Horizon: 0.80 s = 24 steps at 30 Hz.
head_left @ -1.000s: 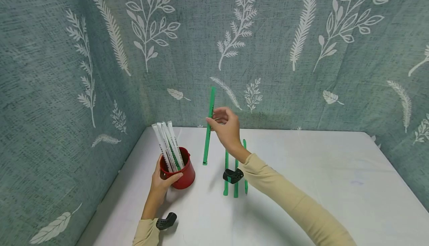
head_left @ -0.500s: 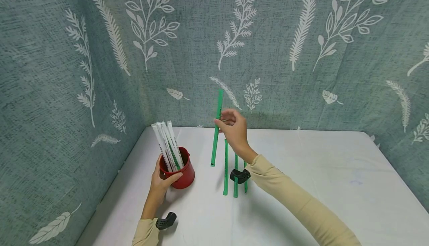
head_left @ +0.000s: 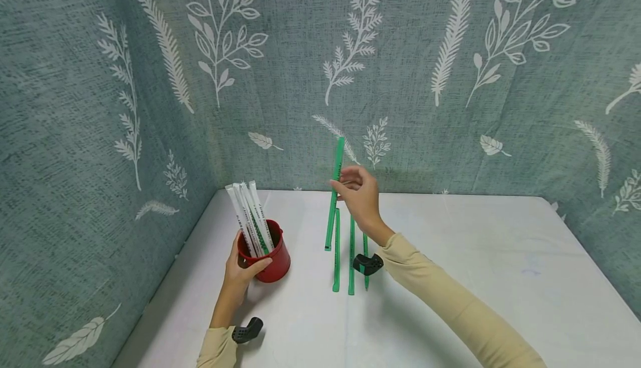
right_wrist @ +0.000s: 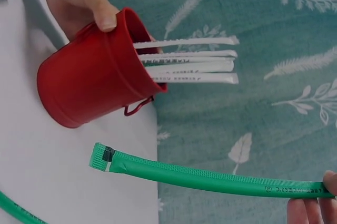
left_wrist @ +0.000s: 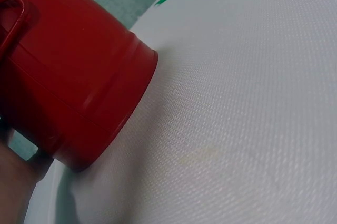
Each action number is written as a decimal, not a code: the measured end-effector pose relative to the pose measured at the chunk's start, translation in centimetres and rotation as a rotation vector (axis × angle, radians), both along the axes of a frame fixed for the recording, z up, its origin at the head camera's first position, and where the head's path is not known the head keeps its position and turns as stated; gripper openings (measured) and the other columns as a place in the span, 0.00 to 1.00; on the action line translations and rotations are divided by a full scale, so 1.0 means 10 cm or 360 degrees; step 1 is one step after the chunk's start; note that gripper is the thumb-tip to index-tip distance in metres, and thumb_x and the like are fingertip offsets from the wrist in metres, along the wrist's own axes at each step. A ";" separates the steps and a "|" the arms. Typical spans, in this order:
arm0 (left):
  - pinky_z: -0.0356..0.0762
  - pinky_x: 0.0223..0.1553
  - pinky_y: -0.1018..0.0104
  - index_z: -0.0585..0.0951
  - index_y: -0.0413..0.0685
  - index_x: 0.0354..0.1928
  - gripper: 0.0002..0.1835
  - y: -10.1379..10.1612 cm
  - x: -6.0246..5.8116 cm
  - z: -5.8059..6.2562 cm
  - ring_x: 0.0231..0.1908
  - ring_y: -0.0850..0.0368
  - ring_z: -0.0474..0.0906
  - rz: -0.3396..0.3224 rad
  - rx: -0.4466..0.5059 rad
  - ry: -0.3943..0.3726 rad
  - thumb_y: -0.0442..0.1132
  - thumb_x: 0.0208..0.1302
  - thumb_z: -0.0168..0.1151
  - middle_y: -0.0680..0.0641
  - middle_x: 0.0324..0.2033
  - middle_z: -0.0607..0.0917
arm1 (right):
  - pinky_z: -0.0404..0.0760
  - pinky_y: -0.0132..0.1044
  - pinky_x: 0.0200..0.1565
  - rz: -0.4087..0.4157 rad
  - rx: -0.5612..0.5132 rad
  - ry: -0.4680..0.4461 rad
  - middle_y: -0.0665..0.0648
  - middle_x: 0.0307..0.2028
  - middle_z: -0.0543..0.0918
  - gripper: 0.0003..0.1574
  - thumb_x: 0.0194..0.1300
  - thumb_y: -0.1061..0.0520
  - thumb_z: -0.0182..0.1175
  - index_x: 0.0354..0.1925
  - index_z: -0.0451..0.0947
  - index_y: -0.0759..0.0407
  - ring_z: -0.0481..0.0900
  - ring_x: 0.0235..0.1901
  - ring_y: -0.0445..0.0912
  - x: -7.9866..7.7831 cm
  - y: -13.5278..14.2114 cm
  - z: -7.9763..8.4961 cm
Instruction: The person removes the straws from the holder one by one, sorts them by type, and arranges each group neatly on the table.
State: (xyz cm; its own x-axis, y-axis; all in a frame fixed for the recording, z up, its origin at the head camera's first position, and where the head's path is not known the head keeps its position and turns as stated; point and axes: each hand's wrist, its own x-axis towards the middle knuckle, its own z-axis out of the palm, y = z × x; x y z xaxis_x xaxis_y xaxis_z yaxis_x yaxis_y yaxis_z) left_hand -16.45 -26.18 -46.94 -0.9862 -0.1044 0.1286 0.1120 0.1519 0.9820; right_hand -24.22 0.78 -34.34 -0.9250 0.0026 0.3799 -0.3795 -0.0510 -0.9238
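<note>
My right hand (head_left: 361, 198) pinches a green paper-wrapped straw (right_wrist: 195, 178) between thumb and fingers. Held above the table, the straw leans slightly, its lower end overlapping the area of the lying straws in the head view. My left hand (head_left: 236, 281) grips a small red metal bucket (head_left: 276, 265) round its side, the thumb at the rim. Several white-wrapped straws (right_wrist: 192, 68) lean inside the bucket. Below my right forearm lie three more green wrapped straws, a left one (head_left: 336, 262), a middle one (head_left: 351, 268) and a right one (head_left: 366, 243), roughly parallel.
The white table (head_left: 466, 256) extends to the right of the straws. A grey-green leaf-patterned cloth (head_left: 295, 67) hangs behind it and along the left side. Black wrist devices sit on my left wrist (head_left: 247, 330) and right wrist (head_left: 368, 264).
My right hand has moved to the right and slightly down with the green straw, from between the bucket and the lying straws to over the leftmost one. My left hand stays on the bucket.
</note>
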 end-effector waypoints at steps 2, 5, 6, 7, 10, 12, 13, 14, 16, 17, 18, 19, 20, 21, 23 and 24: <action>0.73 0.49 0.72 0.49 0.59 0.74 0.49 0.00 0.00 0.00 0.63 0.52 0.58 0.0003 0.0002 -0.0004 0.34 0.55 0.66 0.49 0.67 0.61 | 0.81 0.54 0.38 -0.0009 0.0000 -0.0012 0.71 0.38 0.76 0.19 0.59 0.69 0.63 0.48 0.71 0.76 0.77 0.37 0.64 -0.01 0.02 -0.02; 0.73 0.49 0.72 0.48 0.59 0.74 0.49 0.00 0.00 0.00 0.63 0.52 0.58 0.0003 0.0005 -0.0011 0.35 0.56 0.66 0.49 0.67 0.61 | 0.81 0.53 0.37 -0.0016 -0.0002 -0.0027 0.71 0.38 0.76 0.19 0.59 0.69 0.63 0.48 0.71 0.75 0.78 0.36 0.62 -0.01 0.06 -0.04; 0.73 0.49 0.72 0.48 0.59 0.74 0.49 0.00 0.00 0.00 0.63 0.52 0.58 0.0005 0.0003 -0.0011 0.35 0.56 0.66 0.49 0.67 0.61 | 0.81 0.54 0.37 -0.0018 -0.0004 -0.0030 0.71 0.38 0.76 0.19 0.59 0.70 0.63 0.48 0.71 0.75 0.78 0.36 0.62 -0.02 0.07 -0.04; 0.73 0.49 0.72 0.48 0.59 0.74 0.49 0.00 0.00 0.00 0.63 0.52 0.58 0.0005 0.0004 -0.0013 0.35 0.56 0.66 0.49 0.67 0.61 | 0.81 0.54 0.37 -0.0019 -0.0008 -0.0032 0.71 0.38 0.76 0.19 0.58 0.70 0.63 0.48 0.71 0.75 0.78 0.36 0.61 -0.02 0.09 -0.05; 0.73 0.49 0.71 0.48 0.60 0.74 0.49 0.00 0.00 0.01 0.63 0.52 0.58 0.0006 0.0003 -0.0015 0.35 0.56 0.66 0.49 0.67 0.61 | 0.81 0.55 0.37 -0.0029 0.0002 -0.0033 0.71 0.37 0.76 0.19 0.58 0.69 0.63 0.47 0.71 0.76 0.78 0.35 0.61 -0.03 0.13 -0.06; 0.73 0.49 0.71 0.49 0.60 0.74 0.49 0.00 0.00 0.01 0.63 0.52 0.58 0.0008 0.0001 -0.0015 0.35 0.56 0.66 0.50 0.67 0.61 | 0.81 0.54 0.37 -0.0040 0.0014 -0.0035 0.71 0.37 0.77 0.19 0.59 0.69 0.63 0.47 0.72 0.75 0.78 0.35 0.61 -0.03 0.15 -0.08; 0.73 0.49 0.71 0.49 0.60 0.73 0.49 0.01 0.00 0.01 0.63 0.53 0.58 0.0008 0.0002 -0.0015 0.35 0.56 0.66 0.50 0.67 0.61 | 0.81 0.54 0.37 -0.0049 0.0021 -0.0035 0.72 0.37 0.77 0.19 0.59 0.69 0.63 0.47 0.72 0.75 0.79 0.35 0.61 -0.03 0.17 -0.09; 0.73 0.49 0.71 0.49 0.60 0.74 0.49 0.01 0.00 0.01 0.63 0.53 0.58 0.0006 -0.0001 -0.0013 0.36 0.56 0.66 0.50 0.67 0.61 | 0.81 0.53 0.36 -0.0059 0.0026 -0.0040 0.72 0.37 0.77 0.19 0.59 0.69 0.63 0.47 0.72 0.75 0.79 0.35 0.60 -0.03 0.18 -0.10; 0.73 0.49 0.71 0.49 0.60 0.74 0.48 0.01 0.00 0.01 0.63 0.52 0.58 0.0005 -0.0007 -0.0011 0.36 0.56 0.66 0.50 0.67 0.61 | 0.82 0.51 0.35 -0.0079 0.0032 -0.0051 0.72 0.37 0.77 0.18 0.58 0.69 0.63 0.47 0.72 0.76 0.79 0.34 0.59 -0.03 0.21 -0.12; 0.73 0.49 0.71 0.49 0.60 0.74 0.49 0.01 0.01 0.01 0.63 0.52 0.58 0.0006 -0.0007 -0.0012 0.36 0.55 0.66 0.49 0.67 0.61 | 0.82 0.50 0.35 -0.0091 0.0038 -0.0057 0.71 0.37 0.77 0.18 0.58 0.69 0.63 0.47 0.72 0.76 0.79 0.34 0.58 -0.03 0.22 -0.14; 0.73 0.49 0.71 0.49 0.60 0.74 0.49 0.01 0.01 0.02 0.63 0.52 0.58 0.0005 -0.0010 -0.0014 0.36 0.55 0.66 0.49 0.67 0.61 | 0.82 0.49 0.35 -0.0105 0.0044 -0.0065 0.71 0.37 0.77 0.18 0.58 0.69 0.63 0.47 0.72 0.76 0.79 0.34 0.57 -0.03 0.23 -0.15; 0.73 0.49 0.71 0.49 0.60 0.74 0.49 0.01 0.01 0.02 0.63 0.52 0.58 0.0004 -0.0013 -0.0014 0.36 0.55 0.66 0.49 0.67 0.61 | 0.82 0.50 0.35 -0.0113 0.0046 -0.0071 0.71 0.37 0.77 0.18 0.58 0.69 0.63 0.47 0.72 0.76 0.79 0.34 0.57 -0.03 0.24 -0.15; 0.74 0.49 0.71 0.48 0.59 0.74 0.49 0.01 0.01 0.02 0.63 0.52 0.57 0.0005 -0.0015 -0.0015 0.36 0.55 0.66 0.49 0.67 0.61 | 0.82 0.50 0.35 -0.0121 0.0049 -0.0076 0.71 0.37 0.77 0.18 0.58 0.69 0.63 0.47 0.72 0.76 0.79 0.34 0.57 -0.02 0.25 -0.16; 0.74 0.49 0.71 0.49 0.59 0.74 0.49 0.01 0.01 0.02 0.63 0.52 0.57 0.0006 -0.0016 -0.0015 0.36 0.55 0.66 0.49 0.67 0.61 | 0.82 0.51 0.35 -0.0126 0.0051 -0.0080 0.71 0.37 0.77 0.18 0.58 0.69 0.63 0.47 0.73 0.76 0.79 0.34 0.57 -0.02 0.26 -0.17; 0.74 0.48 0.71 0.49 0.59 0.74 0.49 0.02 0.02 0.02 0.63 0.52 0.57 0.0006 -0.0016 -0.0016 0.36 0.55 0.66 0.49 0.67 0.61 | 0.82 0.52 0.36 -0.0137 0.0056 -0.0087 0.71 0.38 0.77 0.18 0.58 0.69 0.63 0.47 0.73 0.75 0.79 0.35 0.58 -0.02 0.28 -0.18; 0.74 0.48 0.71 0.48 0.59 0.74 0.49 0.02 0.02 0.02 0.63 0.52 0.57 0.0005 -0.0018 -0.0015 0.36 0.55 0.66 0.49 0.67 0.61 | 0.81 0.53 0.36 -0.0141 0.0057 -0.0096 0.71 0.38 0.77 0.18 0.58 0.69 0.63 0.47 0.73 0.75 0.79 0.35 0.59 -0.02 0.28 -0.19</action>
